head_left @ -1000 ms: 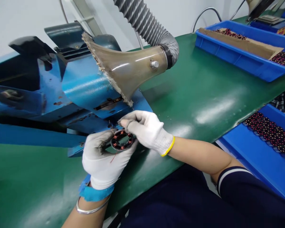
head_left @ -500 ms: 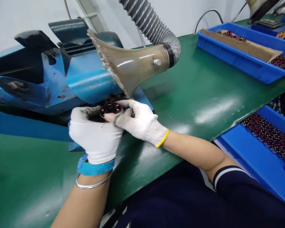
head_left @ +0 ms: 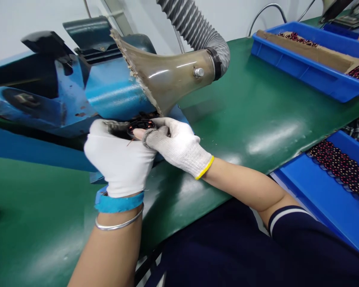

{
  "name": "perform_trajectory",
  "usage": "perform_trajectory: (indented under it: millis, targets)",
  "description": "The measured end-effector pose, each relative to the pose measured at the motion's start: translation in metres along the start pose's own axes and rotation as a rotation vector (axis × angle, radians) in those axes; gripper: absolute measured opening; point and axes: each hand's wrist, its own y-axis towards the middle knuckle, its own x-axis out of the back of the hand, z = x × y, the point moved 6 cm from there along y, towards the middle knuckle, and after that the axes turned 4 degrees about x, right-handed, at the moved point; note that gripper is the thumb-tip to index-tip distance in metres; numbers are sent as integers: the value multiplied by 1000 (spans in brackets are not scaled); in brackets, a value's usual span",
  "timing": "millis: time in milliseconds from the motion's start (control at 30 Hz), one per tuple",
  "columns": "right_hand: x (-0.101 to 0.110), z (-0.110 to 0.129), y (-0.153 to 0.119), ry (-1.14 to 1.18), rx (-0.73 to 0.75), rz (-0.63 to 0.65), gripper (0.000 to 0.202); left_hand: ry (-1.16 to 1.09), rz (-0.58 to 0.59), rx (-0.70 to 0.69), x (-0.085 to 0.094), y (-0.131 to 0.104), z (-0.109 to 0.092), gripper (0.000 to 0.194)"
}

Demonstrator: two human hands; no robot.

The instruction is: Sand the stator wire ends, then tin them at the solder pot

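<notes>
Both hands wear white gloves and grip one small round black part with copper-coloured windings point(head_left: 141, 125), close under the edge of the blue machine point(head_left: 113, 97). My left hand point(head_left: 118, 157) is closed on the part's left side, its fingertips hidden behind it. From the right, my right hand point(head_left: 179, 145) pinches the same part, with a bare thumb tip lying across its front. A thin copper wire end point(head_left: 129, 142) sticks out below the part. Right above the hands opens a translucent brownish hood point(head_left: 170, 75) fixed to the machine.
A grey ribbed hose point(head_left: 194, 26) leads up from the hood. On the green table point(head_left: 227, 115), a blue bin point(head_left: 299, 71) at the back right holds cardboard and small dark parts. Another blue tray point(head_left: 308, 191) at the lower right carries rows of similar round parts.
Both hands have moved slightly up and in toward the machine with the part, which now tilts more and shows less of its face. The camera view has shifted a little.
</notes>
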Motion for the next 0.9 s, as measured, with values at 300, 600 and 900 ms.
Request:
perform_trajectory:
  millis: [300,600,900]
  targets:
    - [-4,-10,-28,170,-67,72,69,-143,-90,-93,15,-39,22,63]
    - [-14,-24,-23,386,-145,122,71,-158,115,1,17,-34,32,53]
    - [-17,-6,-1,297,-80,95,47,-22,89,160,14,-9,16,46]
